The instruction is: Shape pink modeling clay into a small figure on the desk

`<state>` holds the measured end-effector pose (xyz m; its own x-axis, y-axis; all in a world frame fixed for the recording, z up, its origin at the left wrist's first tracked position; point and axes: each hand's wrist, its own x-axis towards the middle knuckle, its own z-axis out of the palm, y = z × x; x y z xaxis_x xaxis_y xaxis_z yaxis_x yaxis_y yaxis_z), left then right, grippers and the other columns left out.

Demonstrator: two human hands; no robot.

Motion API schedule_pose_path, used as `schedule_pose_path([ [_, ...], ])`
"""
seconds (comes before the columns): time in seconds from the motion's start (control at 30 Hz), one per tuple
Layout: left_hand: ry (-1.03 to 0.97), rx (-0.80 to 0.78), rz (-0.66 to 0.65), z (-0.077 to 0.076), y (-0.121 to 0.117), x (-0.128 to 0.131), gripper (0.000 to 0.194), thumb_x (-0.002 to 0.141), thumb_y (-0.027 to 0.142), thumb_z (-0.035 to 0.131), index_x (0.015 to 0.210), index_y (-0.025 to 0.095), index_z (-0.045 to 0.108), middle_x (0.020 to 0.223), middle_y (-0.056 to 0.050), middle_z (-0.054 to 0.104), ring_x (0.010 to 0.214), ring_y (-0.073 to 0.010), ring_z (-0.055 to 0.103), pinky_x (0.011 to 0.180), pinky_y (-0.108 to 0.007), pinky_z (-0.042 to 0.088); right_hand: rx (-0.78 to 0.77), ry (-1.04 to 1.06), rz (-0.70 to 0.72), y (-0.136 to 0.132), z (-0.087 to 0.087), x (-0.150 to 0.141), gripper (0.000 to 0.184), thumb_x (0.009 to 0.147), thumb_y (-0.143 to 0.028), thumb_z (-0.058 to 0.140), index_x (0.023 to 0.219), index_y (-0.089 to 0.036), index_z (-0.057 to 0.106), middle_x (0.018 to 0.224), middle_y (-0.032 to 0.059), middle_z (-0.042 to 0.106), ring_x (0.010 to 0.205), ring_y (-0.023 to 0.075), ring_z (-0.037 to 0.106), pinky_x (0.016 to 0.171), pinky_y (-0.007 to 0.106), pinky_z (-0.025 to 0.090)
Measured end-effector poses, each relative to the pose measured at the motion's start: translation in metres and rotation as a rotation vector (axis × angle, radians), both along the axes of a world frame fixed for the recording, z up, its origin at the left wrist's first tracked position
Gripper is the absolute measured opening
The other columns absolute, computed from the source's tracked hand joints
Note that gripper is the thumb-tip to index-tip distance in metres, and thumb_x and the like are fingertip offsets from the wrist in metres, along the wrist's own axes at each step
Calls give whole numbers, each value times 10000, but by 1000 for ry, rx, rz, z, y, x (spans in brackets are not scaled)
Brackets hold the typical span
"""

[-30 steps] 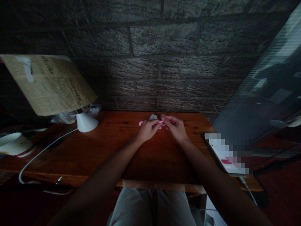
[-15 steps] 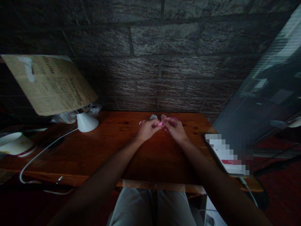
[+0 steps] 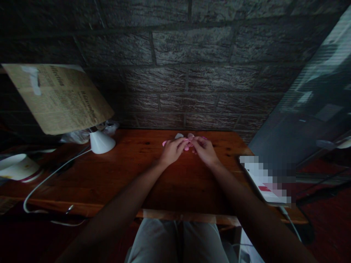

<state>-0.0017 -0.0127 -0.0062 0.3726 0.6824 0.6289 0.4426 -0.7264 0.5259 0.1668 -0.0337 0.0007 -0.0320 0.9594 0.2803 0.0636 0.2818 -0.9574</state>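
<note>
Near the back of the wooden table, my left hand [image 3: 172,150] and my right hand [image 3: 203,149] meet at the fingertips. Between them is a small soft-looking pink piece [image 3: 187,148], too small and dim to name. The left thumb and forefinger pinch it, and the right fingertips press together at its other side. Another pink bit [image 3: 164,143] shows beside my left hand, partly behind it. A whitish piece [image 3: 179,135] and a pale pink piece [image 3: 191,135] lie just beyond the fingers. A darker pink spot shows behind my right hand.
A lamp with a newsprint shade [image 3: 60,98] and white base [image 3: 102,142] stands at the left, its white cord trailing forward. A paper cup [image 3: 19,167] is at the far left. A blurred flat device [image 3: 264,180] with a cable lies at the right edge. A brick wall [image 3: 170,76] rises behind.
My fingers have shifted slightly around the pink piece, and more of it shows below the fingertips. Both arms stay nearly where they were.
</note>
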Motion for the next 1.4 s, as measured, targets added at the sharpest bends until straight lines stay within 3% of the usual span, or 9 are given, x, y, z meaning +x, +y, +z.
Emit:
schedule_pose_path([
  [0.3, -3, 2, 44, -2, 1, -2, 291, 1039, 368, 505, 1037, 188, 735, 792, -29, 782, 660, -141, 723, 631, -226, 533, 0, -55, 48, 4, -6, 1, 616, 778, -820, 617, 753, -206, 660, 747, 59, 739, 615, 169, 638, 600, 314, 531],
  [0.47, -61, 29, 43, -2, 2, -1, 314, 1022, 370, 553, 1253, 202, 683, 961, -55, 812, 803, -162, 765, 744, -259, 594, 43, -64, 23, 6, -8, 3, 614, 764, -819, 625, 737, -206, 655, 737, 55, 741, 588, 157, 618, 585, 299, 525],
  [0.63, -64, 155, -13, 0, 5, -2, 223, 1021, 288, 555, 1127, 205, 733, 1041, -71, 797, 915, -178, 759, 799, -282, 597, 36, -91, 2, 6, -9, 4, 597, 780, -798, 627, 748, -203, 666, 744, 58, 744, 576, 156, 617, 579, 299, 525],
  [0.9, -59, 175, -62, -1, 8, -4, 133, 969, 226, 632, 1036, 195, 743, 1014, -75, 782, 914, -182, 746, 817, -301, 595, 108, -86, -58, 5, -12, 1, 586, 781, -796, 629, 726, -214, 669, 715, 52, 733, 606, 182, 643, 547, 300, 521],
  [1.1, -38, 123, -19, -2, 9, -4, 92, 889, 145, 708, 961, 198, 729, 855, -23, 756, 752, -145, 713, 674, -238, 553, 181, -150, -74, 4, -12, 2, 505, 852, -697, 635, 732, -209, 693, 687, 36, 719, 527, 151, 584, 541, 296, 484],
  [1.4, -26, 152, 24, -2, 8, -4, 52, 913, 183, 686, 919, 195, 737, 835, -29, 771, 716, -148, 703, 692, -259, 539, 185, -137, -38, 7, -16, 2, 422, 874, -627, 641, 812, -215, 707, 705, 36, 721, 608, 173, 641, 553, 291, 510],
])
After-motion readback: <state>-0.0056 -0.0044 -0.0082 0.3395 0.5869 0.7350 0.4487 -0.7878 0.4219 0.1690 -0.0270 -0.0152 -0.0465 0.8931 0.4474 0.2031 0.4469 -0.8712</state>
